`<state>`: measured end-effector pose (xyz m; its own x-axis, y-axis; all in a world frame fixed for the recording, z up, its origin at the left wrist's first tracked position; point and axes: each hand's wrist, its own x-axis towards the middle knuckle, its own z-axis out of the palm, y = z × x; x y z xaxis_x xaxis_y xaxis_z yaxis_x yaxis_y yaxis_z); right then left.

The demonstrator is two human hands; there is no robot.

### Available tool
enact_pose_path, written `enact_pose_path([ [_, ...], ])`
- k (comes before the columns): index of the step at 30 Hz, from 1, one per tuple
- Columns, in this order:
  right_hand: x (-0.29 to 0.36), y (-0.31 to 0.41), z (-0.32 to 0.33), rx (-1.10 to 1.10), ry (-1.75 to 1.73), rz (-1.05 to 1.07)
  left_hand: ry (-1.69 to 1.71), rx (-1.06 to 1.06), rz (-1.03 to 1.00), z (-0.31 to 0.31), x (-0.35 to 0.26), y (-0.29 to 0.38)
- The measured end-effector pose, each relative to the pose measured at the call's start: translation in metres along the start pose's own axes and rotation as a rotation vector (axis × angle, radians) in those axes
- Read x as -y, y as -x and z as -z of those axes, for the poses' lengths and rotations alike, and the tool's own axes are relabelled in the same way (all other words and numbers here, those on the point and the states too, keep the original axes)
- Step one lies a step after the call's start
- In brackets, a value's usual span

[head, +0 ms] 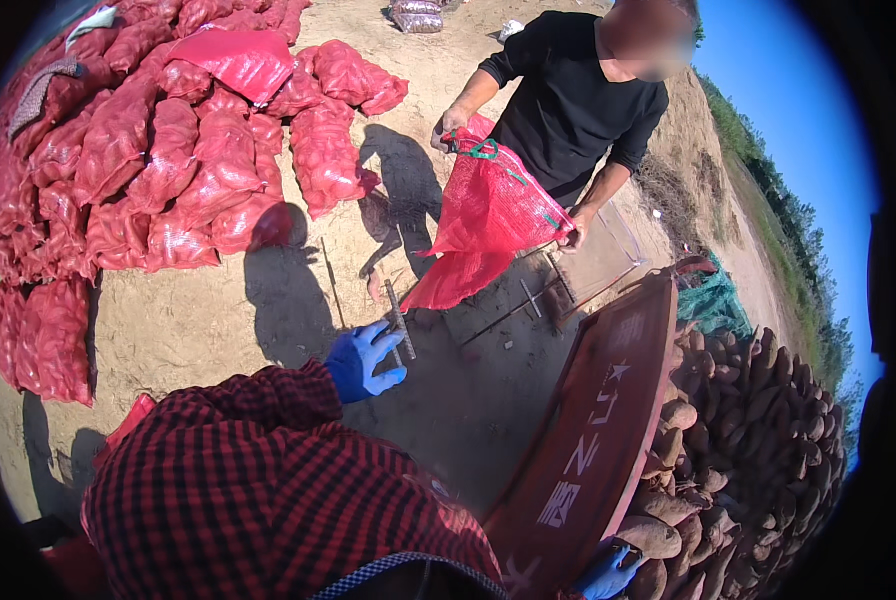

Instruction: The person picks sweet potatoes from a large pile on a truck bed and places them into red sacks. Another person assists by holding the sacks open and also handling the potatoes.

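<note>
My left hand, in a blue glove, reaches out over the shaded ground with thumb and fingers apart. A ribbed metal bar lies just beyond its fingertips; whether they touch is unclear. My right hand, also gloved, is at the bottom edge, beside the red metal side panel and against the piled sweet potatoes. Its fingers are by a large sweet potato; I cannot tell whether they grip it. Across from me, a person holds up a red mesh bag with green ties.
Many filled red mesh bags are stacked on bare soil at the left. A smaller filled pair stands nearer. A metal rod frame is on the ground by the person. Green netting hangs past the panel's far end.
</note>
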<state>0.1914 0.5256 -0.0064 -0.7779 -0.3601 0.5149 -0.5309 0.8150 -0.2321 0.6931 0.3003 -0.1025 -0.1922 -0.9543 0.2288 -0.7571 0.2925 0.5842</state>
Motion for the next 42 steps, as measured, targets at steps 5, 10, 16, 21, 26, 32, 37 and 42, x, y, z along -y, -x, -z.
enact_pose_path([
  [5, -0.015, -0.005, 0.005, 0.041, 0.11, -0.059, -0.035, -0.006, -0.084, -0.004, -0.006, -0.018],
  [10, -0.038, -0.013, -0.015, 0.058, 0.158, 0.005, -0.009, 0.015, -0.129, -0.014, -0.007, -0.026],
  [16, -0.05, -0.007, -0.022, 0.009, 0.098, 0.054, 0.044, 0.106, -0.204, -0.027, -0.002, -0.046],
  [21, -0.039, -0.006, -0.018, -0.021, 0.097, 0.05, 0.052, 0.204, -0.297, -0.032, -0.013, -0.061],
  [26, -0.03, -0.008, -0.013, -0.031, 0.093, -0.001, 0.134, 0.253, -0.386, -0.052, -0.023, -0.068],
  [32, -0.017, -0.026, -0.013, 0.031, 0.001, -0.182, 0.087, 0.313, -0.37, -0.048, -0.05, -0.071],
  [37, -0.051, -0.078, -0.03, 0.181, -0.488, -0.427, 0.081, 0.269, -0.329, -0.041, -0.078, -0.074],
  [42, -0.001, -0.104, -0.031, 0.218, -0.818, -0.242, 0.093, 0.031, -0.415, -0.06, -0.103, -0.075],
])
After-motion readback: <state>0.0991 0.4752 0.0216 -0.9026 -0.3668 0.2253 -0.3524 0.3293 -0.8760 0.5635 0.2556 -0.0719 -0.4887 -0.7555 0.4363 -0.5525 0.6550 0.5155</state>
